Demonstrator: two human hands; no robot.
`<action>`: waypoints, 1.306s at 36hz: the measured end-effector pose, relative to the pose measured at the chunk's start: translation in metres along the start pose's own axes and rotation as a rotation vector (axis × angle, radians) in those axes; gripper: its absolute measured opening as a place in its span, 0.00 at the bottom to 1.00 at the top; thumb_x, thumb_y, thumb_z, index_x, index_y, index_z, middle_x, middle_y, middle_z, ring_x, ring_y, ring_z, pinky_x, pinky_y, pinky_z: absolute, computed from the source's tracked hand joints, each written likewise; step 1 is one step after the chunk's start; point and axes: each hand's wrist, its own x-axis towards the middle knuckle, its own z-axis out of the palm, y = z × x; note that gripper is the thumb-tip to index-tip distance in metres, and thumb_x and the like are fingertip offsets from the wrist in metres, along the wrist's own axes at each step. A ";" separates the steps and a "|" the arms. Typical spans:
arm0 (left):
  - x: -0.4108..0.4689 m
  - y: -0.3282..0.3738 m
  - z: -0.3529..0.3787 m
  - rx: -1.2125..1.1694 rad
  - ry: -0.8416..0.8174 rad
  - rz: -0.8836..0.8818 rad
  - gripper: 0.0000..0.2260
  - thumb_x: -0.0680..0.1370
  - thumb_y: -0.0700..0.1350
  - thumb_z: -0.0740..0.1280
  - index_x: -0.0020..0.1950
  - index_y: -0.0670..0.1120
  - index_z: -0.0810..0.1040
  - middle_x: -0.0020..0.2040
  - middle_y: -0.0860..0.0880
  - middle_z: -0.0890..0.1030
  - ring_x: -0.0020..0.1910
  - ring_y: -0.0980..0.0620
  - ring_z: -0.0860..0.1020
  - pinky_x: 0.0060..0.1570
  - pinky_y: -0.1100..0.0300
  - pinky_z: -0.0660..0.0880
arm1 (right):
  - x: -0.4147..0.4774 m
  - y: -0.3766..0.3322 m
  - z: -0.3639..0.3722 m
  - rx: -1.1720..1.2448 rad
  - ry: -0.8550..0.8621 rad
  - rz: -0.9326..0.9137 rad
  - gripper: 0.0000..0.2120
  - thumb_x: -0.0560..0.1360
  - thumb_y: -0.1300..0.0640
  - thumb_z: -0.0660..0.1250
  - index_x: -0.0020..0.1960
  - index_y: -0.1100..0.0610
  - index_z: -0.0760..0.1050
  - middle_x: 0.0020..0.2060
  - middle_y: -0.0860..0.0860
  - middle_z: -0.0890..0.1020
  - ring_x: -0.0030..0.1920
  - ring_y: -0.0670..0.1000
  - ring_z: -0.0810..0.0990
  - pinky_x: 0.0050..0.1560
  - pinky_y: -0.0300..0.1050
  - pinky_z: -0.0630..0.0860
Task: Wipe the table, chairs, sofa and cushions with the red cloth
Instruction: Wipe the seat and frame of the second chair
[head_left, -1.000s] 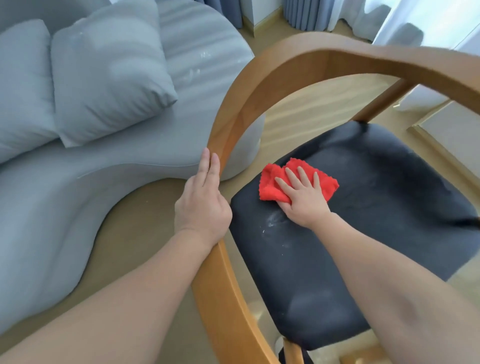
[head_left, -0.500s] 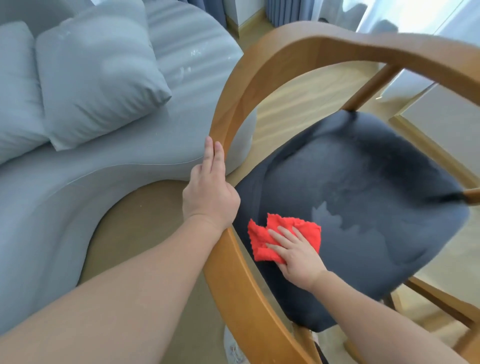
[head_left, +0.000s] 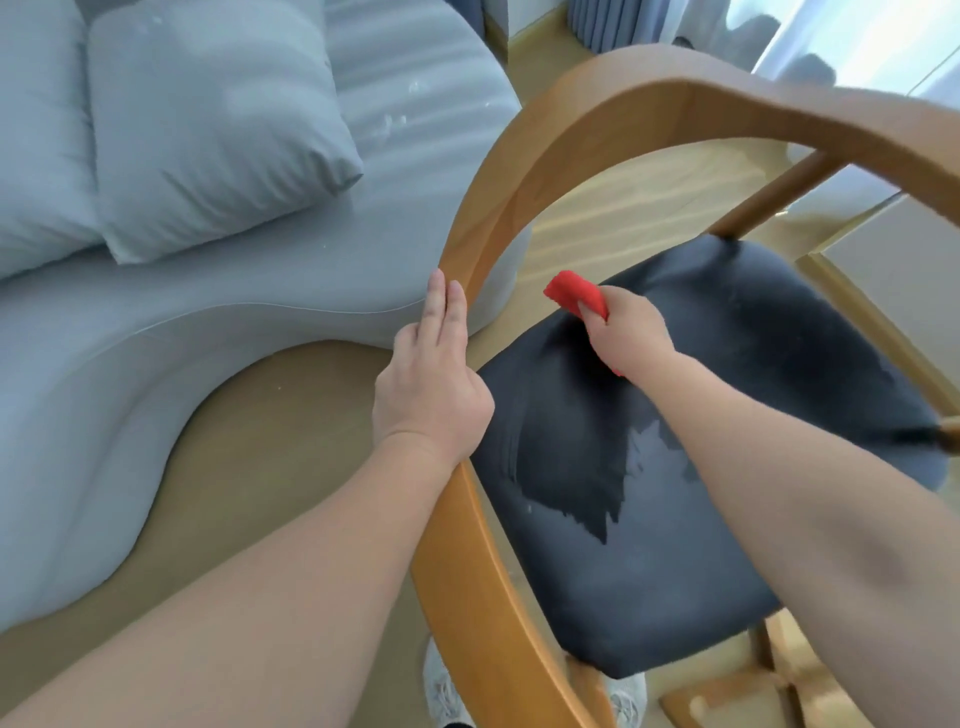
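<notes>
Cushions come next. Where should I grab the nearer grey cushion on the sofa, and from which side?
I'd take the cushion by the corner pointing at the chair, coming from the chair side with the left hand, since the right hand grips the red cloth. That corner juts free over the sofa seat, while the opposite edge lies against the second cushion.

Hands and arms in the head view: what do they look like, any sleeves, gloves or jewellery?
The left arm and right arm are bare, no sleeve showing. The left hand and right hand are ungloved, with no watch, bracelet or ring visible.
</notes>
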 end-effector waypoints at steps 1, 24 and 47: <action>0.000 0.000 0.000 -0.002 0.004 -0.002 0.33 0.74 0.40 0.55 0.78 0.51 0.49 0.78 0.56 0.46 0.61 0.51 0.67 0.44 0.61 0.65 | 0.008 0.001 0.009 -0.073 -0.042 -0.011 0.13 0.78 0.42 0.50 0.54 0.33 0.72 0.45 0.38 0.81 0.48 0.48 0.78 0.47 0.45 0.72; 0.001 0.000 -0.002 0.022 -0.002 0.003 0.32 0.74 0.41 0.56 0.78 0.50 0.51 0.78 0.53 0.50 0.60 0.50 0.69 0.43 0.61 0.65 | -0.213 0.062 0.089 -0.329 -0.748 -0.647 0.17 0.77 0.52 0.59 0.63 0.51 0.78 0.69 0.44 0.72 0.75 0.48 0.60 0.73 0.46 0.34; 0.000 0.001 -0.001 0.003 0.002 -0.006 0.32 0.75 0.40 0.56 0.78 0.50 0.50 0.78 0.54 0.48 0.62 0.50 0.68 0.43 0.61 0.65 | 0.005 0.043 -0.066 0.160 0.086 0.185 0.12 0.71 0.37 0.57 0.38 0.40 0.77 0.27 0.42 0.79 0.35 0.47 0.80 0.38 0.42 0.72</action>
